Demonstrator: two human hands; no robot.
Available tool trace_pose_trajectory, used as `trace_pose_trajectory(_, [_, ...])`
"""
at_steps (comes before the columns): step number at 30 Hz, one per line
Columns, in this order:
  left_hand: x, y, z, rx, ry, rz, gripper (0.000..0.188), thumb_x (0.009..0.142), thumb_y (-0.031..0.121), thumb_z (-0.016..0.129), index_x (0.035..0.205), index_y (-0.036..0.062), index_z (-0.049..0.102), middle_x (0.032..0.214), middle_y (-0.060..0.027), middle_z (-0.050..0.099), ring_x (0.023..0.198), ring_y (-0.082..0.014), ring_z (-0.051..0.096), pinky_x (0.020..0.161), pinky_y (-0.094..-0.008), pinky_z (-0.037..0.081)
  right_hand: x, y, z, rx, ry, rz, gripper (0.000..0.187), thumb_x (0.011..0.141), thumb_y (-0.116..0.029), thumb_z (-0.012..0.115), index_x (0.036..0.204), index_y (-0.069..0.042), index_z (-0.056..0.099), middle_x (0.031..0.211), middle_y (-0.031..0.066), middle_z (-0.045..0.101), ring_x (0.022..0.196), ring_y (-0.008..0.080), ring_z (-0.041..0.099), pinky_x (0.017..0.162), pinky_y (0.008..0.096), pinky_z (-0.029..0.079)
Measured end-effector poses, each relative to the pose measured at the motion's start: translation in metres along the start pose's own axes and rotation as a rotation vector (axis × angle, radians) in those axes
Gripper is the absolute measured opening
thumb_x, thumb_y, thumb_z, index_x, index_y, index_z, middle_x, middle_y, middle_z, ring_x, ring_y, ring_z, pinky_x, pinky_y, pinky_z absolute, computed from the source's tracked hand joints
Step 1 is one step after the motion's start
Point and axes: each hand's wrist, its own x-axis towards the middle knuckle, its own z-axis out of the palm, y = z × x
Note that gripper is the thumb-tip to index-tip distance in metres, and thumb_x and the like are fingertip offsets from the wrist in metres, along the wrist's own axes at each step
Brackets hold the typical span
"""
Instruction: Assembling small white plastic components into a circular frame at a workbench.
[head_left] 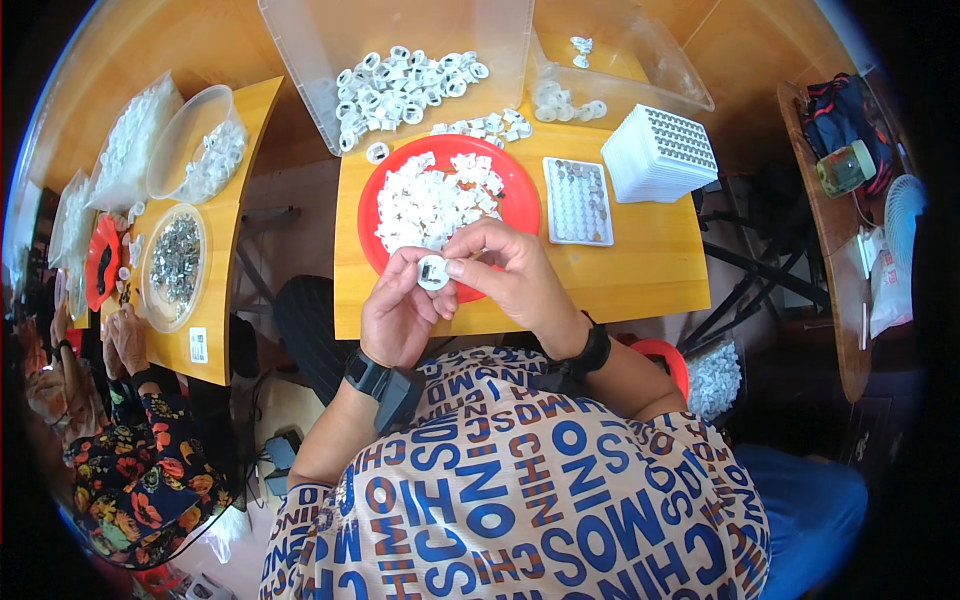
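Head view: yellow wooden tabletop [650, 275] lies bare toward its near-right corner; over the red round plate [522, 200], left hand [396, 318] and right hand [515, 278] fingertips pinch a round white plastic piece [433, 273].

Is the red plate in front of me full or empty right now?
Mostly full: a heap of small white parts covers much of the red plate, leaving red bare around the rim.

From afar, I look into a small assembly workshop: work tables [640, 270], heaped white parts [425, 208], stacked trays [645, 170], a co-worker [150, 450].
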Motion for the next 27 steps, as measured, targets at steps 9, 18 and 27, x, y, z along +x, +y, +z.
trace_pose_trajectory(9, [-0.0002,-0.0027,-0.0011,0.029,0.000,0.002,0.024,0.096,0.025,0.048,0.108,0.0035,0.048,0.088,-0.0106,0.061,0.074,-0.0195,0.061,0.067,-0.0291,0.050,-0.0032,-0.0021,0.0070,-0.114,0.026,-0.075,0.005,0.083,-0.001,0.064,0.082,0.002,0.060,0.091,0.0079,0.059,0.075,0.0124,0.061,0.063,0.0252,0.051])
trace_pose_trajectory(18, [-0.0016,-0.0028,0.0022,0.122,0.027,-0.017,0.022,0.097,0.024,0.047,0.107,0.0044,0.049,0.088,-0.0089,0.062,0.073,-0.0167,0.061,0.065,-0.0271,0.050,-0.0058,-0.0044,0.0042,-0.363,0.072,-0.193,0.005,0.078,-0.001,0.065,0.079,0.000,0.060,0.086,0.0105,0.062,0.078,0.0220,0.061,0.068,0.0310,0.050])
trace_pose_trajectory(27, [-0.0016,-0.0067,0.0063,0.204,0.112,0.010,0.019,0.099,0.022,0.045,0.105,0.0057,0.051,0.085,-0.0072,0.063,0.071,-0.0146,0.060,0.065,-0.0260,0.048,-0.0070,-0.0091,0.0017,-0.747,0.019,-0.400,0.006,0.078,-0.007,0.064,0.075,-0.003,0.060,0.081,0.0087,0.059,0.077,0.0283,0.060,0.067,0.0366,0.048])
